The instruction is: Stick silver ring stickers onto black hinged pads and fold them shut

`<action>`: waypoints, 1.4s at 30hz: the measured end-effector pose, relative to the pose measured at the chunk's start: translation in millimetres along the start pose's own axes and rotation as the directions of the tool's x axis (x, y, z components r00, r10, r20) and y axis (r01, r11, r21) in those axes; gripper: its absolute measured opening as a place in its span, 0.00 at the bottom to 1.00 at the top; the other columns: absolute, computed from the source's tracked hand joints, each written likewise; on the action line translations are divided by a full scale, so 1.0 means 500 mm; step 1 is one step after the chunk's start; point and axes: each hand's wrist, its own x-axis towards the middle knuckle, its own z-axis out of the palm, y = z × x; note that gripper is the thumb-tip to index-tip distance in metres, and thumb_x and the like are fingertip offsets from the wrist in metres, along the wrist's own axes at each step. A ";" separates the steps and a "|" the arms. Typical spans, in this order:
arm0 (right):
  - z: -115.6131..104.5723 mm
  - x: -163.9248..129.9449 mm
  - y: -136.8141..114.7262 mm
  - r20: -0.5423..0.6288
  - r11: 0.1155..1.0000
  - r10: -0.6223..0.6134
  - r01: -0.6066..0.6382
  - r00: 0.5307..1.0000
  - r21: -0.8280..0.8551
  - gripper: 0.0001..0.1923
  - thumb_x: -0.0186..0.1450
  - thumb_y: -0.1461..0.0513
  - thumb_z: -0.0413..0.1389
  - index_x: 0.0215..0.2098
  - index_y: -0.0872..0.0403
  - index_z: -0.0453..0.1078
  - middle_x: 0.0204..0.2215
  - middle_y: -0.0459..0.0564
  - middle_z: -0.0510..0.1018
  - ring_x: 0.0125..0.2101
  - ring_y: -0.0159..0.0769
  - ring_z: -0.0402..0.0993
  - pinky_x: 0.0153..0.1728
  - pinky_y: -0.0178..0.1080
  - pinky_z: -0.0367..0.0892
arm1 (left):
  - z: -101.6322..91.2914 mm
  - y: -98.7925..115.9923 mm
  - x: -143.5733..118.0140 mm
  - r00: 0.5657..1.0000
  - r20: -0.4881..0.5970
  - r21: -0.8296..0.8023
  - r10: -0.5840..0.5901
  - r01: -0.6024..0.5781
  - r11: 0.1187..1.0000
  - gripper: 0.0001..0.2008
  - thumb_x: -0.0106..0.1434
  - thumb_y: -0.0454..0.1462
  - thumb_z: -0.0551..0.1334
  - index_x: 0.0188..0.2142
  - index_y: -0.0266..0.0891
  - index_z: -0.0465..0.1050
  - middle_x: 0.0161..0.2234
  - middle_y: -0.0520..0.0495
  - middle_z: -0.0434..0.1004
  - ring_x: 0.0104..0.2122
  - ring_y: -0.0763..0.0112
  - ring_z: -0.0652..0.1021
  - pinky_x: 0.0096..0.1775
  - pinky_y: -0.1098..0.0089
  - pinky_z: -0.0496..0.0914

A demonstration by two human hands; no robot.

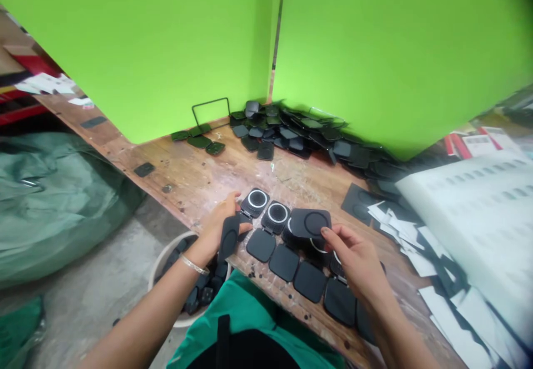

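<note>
Your left hand (pixel 219 222) is curling its fingers around a dark oval strip (pixel 229 237), gripping it at the near edge of the wooden bench (pixel 200 175), just beside the first opened unit in the row, probably so the strip is ready to go onto it. Your right hand (pixel 358 261) is pinching a square black pad with a ring mark (pixel 311 223) between thumb and fingertips, holding it flat just above the row, seemingly to line it up with the pieces beneath. Below your hands the row of hinged black units (pixel 287 247) is lying opened along the bench edge: two white-ringed discs (pixel 267 206) are showing clearly, further ones are peeping out under your right hand, and four plain square flaps are counting out along the front, with more hidden under your wrist. Behind, a loose heap of black pads (pixel 300 136) is piling against the green screen (pixel 145 52), too many to count. White backing papers (pixel 400 225) are scattering to the right beside a white perforated tray (pixel 478 208), and one white bucket (pixel 166 258) is sitting under the bench by your left forearm.
</note>
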 end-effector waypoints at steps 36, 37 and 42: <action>-0.057 -0.073 -0.003 0.386 0.882 0.176 -0.319 0.905 0.346 0.23 0.46 0.51 0.73 0.17 0.55 0.66 0.29 0.46 0.76 0.30 0.34 0.74 0.38 0.41 0.75 | 0.054 0.184 -0.114 0.704 0.709 -0.530 -0.043 0.572 0.626 0.17 0.58 0.37 0.67 0.47 0.39 0.79 0.33 0.45 0.83 0.31 0.66 0.82 0.33 0.72 0.75; -0.058 -0.073 0.000 0.381 0.882 0.176 -0.317 0.908 0.348 0.23 0.46 0.52 0.73 0.17 0.55 0.66 0.29 0.46 0.76 0.30 0.33 0.73 0.37 0.40 0.75 | 0.057 0.181 -0.113 0.698 0.716 -0.529 -0.035 0.574 0.625 0.17 0.58 0.37 0.67 0.47 0.39 0.79 0.33 0.45 0.83 0.31 0.65 0.82 0.34 0.72 0.75; -0.064 -0.073 0.009 0.376 0.886 0.162 -0.302 0.912 0.352 0.23 0.47 0.52 0.72 0.18 0.56 0.64 0.31 0.47 0.76 0.31 0.32 0.72 0.37 0.38 0.74 | 0.062 0.181 -0.114 0.707 0.706 -0.537 -0.040 0.571 0.621 0.18 0.58 0.37 0.67 0.48 0.38 0.78 0.32 0.45 0.83 0.31 0.65 0.82 0.34 0.71 0.76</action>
